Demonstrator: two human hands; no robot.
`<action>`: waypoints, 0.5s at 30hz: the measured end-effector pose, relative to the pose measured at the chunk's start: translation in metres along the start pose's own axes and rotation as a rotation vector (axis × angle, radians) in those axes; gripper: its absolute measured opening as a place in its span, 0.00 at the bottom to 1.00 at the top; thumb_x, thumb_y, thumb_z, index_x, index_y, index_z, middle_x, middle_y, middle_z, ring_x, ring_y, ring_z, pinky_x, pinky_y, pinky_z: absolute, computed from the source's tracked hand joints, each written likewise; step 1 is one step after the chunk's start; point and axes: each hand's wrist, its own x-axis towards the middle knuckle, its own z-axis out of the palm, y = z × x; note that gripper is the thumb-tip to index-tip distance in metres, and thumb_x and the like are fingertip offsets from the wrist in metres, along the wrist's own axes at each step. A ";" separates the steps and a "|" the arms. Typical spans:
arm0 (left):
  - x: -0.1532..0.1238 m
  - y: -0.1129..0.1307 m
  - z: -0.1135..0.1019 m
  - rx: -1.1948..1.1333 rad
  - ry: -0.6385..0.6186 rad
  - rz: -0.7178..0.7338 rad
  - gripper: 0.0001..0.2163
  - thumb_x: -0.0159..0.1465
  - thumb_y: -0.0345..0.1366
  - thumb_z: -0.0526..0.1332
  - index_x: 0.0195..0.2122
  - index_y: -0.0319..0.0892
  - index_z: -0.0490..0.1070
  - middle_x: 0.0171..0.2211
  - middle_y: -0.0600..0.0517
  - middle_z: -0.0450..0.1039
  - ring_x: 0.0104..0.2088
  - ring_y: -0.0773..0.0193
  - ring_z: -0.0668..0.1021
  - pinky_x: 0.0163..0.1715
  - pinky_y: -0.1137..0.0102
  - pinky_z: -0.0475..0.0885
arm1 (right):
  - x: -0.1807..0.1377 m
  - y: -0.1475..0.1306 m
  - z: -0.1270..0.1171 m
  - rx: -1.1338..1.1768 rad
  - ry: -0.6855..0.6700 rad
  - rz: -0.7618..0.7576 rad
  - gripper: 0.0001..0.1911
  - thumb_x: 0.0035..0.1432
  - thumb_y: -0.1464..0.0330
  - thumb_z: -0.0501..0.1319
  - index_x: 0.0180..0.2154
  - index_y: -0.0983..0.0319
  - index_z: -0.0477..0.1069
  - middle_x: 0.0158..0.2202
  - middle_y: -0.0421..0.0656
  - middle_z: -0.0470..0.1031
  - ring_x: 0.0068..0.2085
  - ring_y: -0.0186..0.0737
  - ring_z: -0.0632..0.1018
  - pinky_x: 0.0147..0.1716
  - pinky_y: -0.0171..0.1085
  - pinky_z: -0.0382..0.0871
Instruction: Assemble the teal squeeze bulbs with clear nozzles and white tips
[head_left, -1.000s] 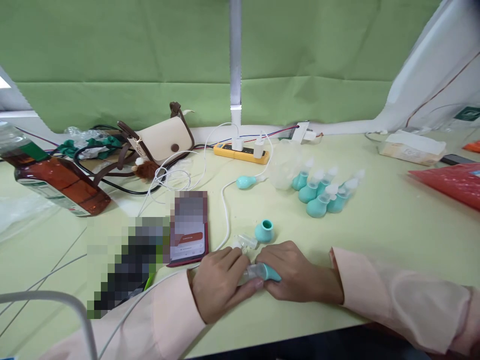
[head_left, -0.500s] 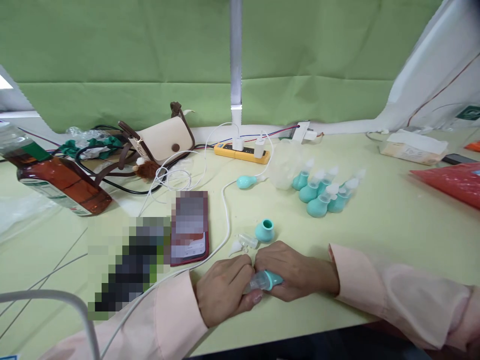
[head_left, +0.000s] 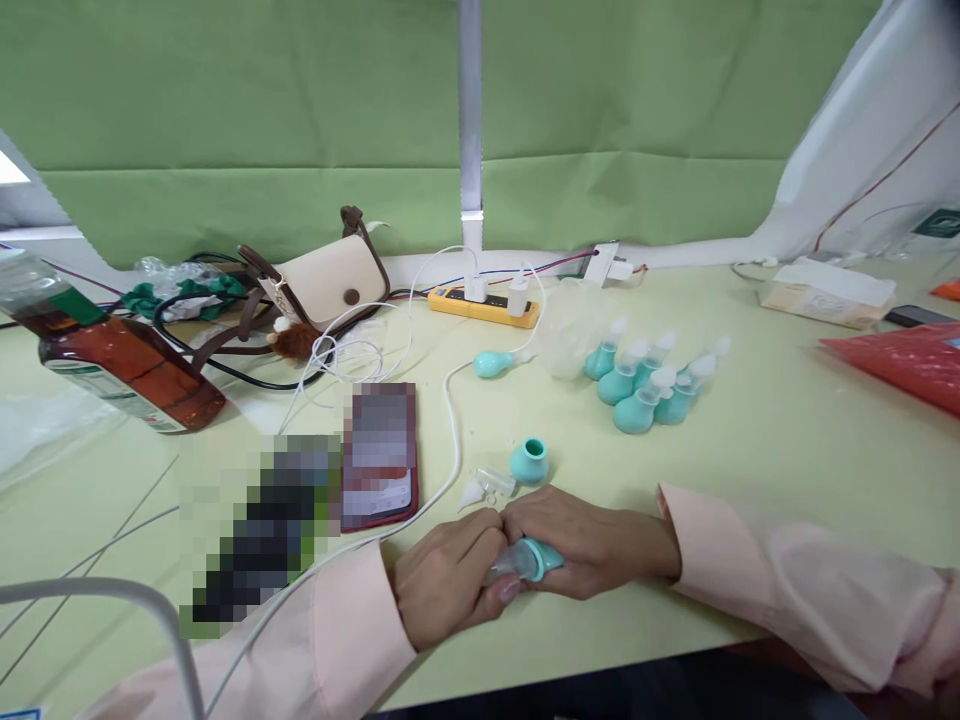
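My left hand (head_left: pixel 446 575) and my right hand (head_left: pixel 585 540) meet at the near edge of the table, both closed round one small teal bulb with a clear plastic tip (head_left: pixel 525 560). The left fingers pinch the clear end, the right fingers wrap the teal end. Just beyond my hands lie a loose teal bulb (head_left: pixel 529 462) and a clear tip piece (head_left: pixel 487 485). Farther back, a cluster of several assembled teal bulbs with white tips (head_left: pixel 649 385) lies on the table, and one more teal bulb (head_left: pixel 491 363) lies apart to the left.
A red phone (head_left: pixel 379 455) lies left of my hands with a white cable (head_left: pixel 448 420) running past it. A brown bottle (head_left: pixel 112 365) lies at far left, a cream handbag (head_left: pixel 330 280) and yellow power strip (head_left: pixel 484 305) at the back, a red bag (head_left: pixel 900 365) at right.
My hands have drawn slightly nearer to me with the bulb and closed tighter together around it; nothing else on the table has moved.
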 end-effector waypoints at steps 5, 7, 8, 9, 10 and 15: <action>-0.002 0.000 0.001 -0.008 0.024 -0.013 0.21 0.64 0.43 0.34 0.24 0.41 0.60 0.21 0.53 0.60 0.20 0.68 0.64 0.17 0.74 0.61 | 0.000 -0.001 -0.001 0.028 -0.023 0.012 0.08 0.57 0.63 0.50 0.30 0.62 0.56 0.27 0.41 0.66 0.29 0.33 0.66 0.29 0.32 0.61; -0.003 0.000 -0.001 -0.027 0.031 -0.018 0.20 0.64 0.42 0.35 0.25 0.41 0.60 0.22 0.52 0.61 0.21 0.67 0.65 0.18 0.74 0.61 | -0.001 0.000 -0.002 0.051 -0.020 0.010 0.09 0.58 0.63 0.49 0.30 0.62 0.55 0.28 0.42 0.65 0.29 0.33 0.65 0.30 0.33 0.61; -0.003 0.000 -0.002 -0.048 0.032 -0.020 0.19 0.64 0.42 0.36 0.26 0.41 0.60 0.23 0.52 0.61 0.22 0.67 0.66 0.19 0.74 0.62 | -0.002 0.000 -0.003 0.074 -0.012 0.013 0.08 0.58 0.64 0.49 0.30 0.62 0.55 0.28 0.42 0.65 0.29 0.33 0.65 0.30 0.33 0.61; -0.003 0.001 -0.003 -0.074 0.033 -0.023 0.19 0.64 0.41 0.36 0.27 0.40 0.61 0.24 0.51 0.62 0.23 0.67 0.67 0.21 0.73 0.63 | -0.002 0.001 -0.004 0.098 0.002 0.024 0.08 0.58 0.64 0.48 0.30 0.62 0.55 0.28 0.41 0.64 0.29 0.33 0.65 0.30 0.32 0.61; -0.003 0.001 -0.003 -0.098 0.035 -0.024 0.18 0.64 0.40 0.36 0.28 0.40 0.61 0.25 0.50 0.63 0.24 0.66 0.67 0.22 0.73 0.64 | -0.003 0.002 -0.005 0.118 0.016 0.040 0.07 0.58 0.65 0.47 0.31 0.62 0.54 0.27 0.41 0.64 0.29 0.32 0.64 0.30 0.32 0.61; -0.001 0.001 -0.004 -0.110 0.059 0.009 0.17 0.64 0.42 0.38 0.28 0.41 0.60 0.23 0.52 0.62 0.24 0.65 0.67 0.22 0.73 0.63 | -0.003 0.004 -0.002 0.071 0.076 0.032 0.03 0.55 0.68 0.47 0.30 0.61 0.53 0.26 0.41 0.62 0.27 0.34 0.63 0.27 0.33 0.61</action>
